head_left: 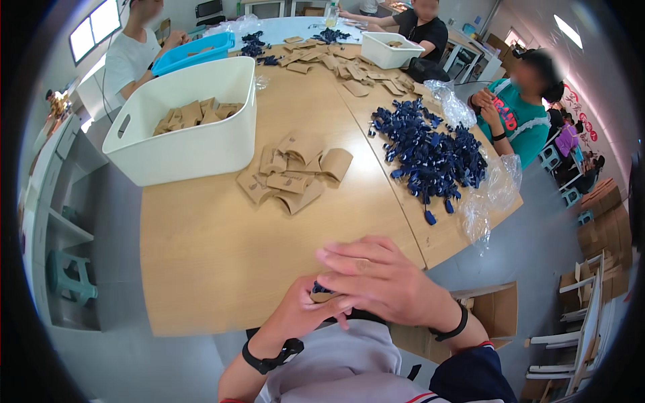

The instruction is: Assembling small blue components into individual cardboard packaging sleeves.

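My left hand [295, 314] is closed around a small brown kraft-paper box [322, 296] close to my body, just off the table's front edge. A dark blue piece [318, 287] shows at the box's opening. Over it spreads my right hand [386, 279], fingers stretched out, its thumb reaching toward the box; the fingers partly hide the box. On the table ahead lies a small heap of brown pillow-shaped paper boxes [289, 181]. A big pile of dark blue small corded items [430, 148] sits to the right.
A white bin [195, 158] holding brown boxes stands at the left. Clear plastic bags [494, 191] lie on the right edge. Farther back are more loose boxes [356, 67], a blue tray [195, 54] and a smaller white bin [386, 54]. Several people sit around the table. A carton [494, 312] stands at my right.
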The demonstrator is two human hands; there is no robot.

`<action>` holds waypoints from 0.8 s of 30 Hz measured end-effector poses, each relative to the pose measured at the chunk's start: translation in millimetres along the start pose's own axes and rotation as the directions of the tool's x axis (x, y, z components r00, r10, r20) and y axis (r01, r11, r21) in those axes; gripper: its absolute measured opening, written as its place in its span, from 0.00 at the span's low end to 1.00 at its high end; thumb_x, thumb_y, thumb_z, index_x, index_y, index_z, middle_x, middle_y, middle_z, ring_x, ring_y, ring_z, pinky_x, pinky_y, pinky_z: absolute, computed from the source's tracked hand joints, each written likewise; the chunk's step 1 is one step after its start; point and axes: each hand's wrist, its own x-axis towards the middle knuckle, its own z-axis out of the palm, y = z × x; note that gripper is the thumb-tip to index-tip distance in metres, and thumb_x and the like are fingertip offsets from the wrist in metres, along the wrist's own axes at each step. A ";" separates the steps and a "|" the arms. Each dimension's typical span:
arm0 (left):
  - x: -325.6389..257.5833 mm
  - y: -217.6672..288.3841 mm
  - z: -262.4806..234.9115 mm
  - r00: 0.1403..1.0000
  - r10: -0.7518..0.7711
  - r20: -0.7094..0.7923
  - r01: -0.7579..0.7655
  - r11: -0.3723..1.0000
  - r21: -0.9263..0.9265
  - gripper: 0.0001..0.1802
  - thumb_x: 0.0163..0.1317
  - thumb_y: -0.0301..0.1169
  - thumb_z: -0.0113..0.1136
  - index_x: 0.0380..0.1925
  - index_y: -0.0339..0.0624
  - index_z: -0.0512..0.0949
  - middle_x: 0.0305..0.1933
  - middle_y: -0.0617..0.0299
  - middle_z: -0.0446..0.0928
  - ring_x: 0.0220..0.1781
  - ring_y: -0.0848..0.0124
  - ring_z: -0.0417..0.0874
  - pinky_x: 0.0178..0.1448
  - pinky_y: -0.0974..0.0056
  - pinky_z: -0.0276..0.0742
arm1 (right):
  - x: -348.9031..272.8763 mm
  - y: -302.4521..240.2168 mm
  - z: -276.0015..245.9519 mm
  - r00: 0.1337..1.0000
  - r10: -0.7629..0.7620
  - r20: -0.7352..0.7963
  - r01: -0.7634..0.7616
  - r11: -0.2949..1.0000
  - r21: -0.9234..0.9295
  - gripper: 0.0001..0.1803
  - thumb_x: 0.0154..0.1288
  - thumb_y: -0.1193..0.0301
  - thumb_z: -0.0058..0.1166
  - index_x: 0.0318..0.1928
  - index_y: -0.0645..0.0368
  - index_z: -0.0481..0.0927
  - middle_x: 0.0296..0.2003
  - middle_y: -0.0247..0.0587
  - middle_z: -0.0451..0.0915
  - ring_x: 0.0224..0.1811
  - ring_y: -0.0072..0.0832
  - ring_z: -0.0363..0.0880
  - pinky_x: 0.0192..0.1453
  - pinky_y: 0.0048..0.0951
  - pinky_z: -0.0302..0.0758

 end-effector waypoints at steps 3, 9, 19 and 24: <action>3.8 -15.2 -11.5 1.000 -0.022 -0.001 0.022 0.999 0.041 0.09 0.65 0.23 0.60 0.44 0.32 0.79 0.35 0.58 0.80 0.35 0.71 0.83 0.36 0.68 0.82 | -3.0 1.9 11.1 1.000 0.019 0.004 -0.019 0.997 0.078 0.21 0.52 0.78 0.65 0.49 0.53 0.83 0.43 0.35 0.82 0.46 0.36 0.79 0.56 0.40 0.75; 0.9 -17.9 -20.6 0.998 0.049 0.050 -0.057 0.986 0.158 0.10 0.64 0.21 0.59 0.46 0.33 0.79 0.39 0.59 0.81 0.36 0.74 0.81 0.35 0.70 0.82 | -5.7 -0.1 20.5 0.962 0.243 0.126 -0.258 0.959 0.116 0.14 0.56 0.77 0.64 0.45 0.57 0.83 0.29 0.36 0.83 0.31 0.34 0.83 0.71 0.50 0.67; -3.7 -17.1 -18.8 0.992 -0.114 0.051 0.104 0.981 0.166 0.15 0.69 0.27 0.54 0.53 0.31 0.72 0.47 0.53 0.79 0.45 0.66 0.83 0.47 0.62 0.84 | -12.5 2.6 19.6 0.977 0.199 0.070 -0.206 0.972 0.113 0.12 0.58 0.75 0.64 0.44 0.57 0.83 0.32 0.35 0.84 0.33 0.32 0.83 0.63 0.41 0.76; -3.5 -7.0 -2.9 0.985 -0.025 -0.168 -0.008 0.981 -0.193 0.24 0.74 0.39 0.44 0.56 0.26 0.67 0.59 0.41 0.74 0.55 0.52 0.81 0.58 0.55 0.81 | -33.3 13.2 19.9 0.947 0.252 -0.199 -0.232 0.966 0.117 0.21 0.55 0.71 0.67 0.51 0.54 0.80 0.37 0.37 0.82 0.33 0.33 0.80 0.37 0.31 0.76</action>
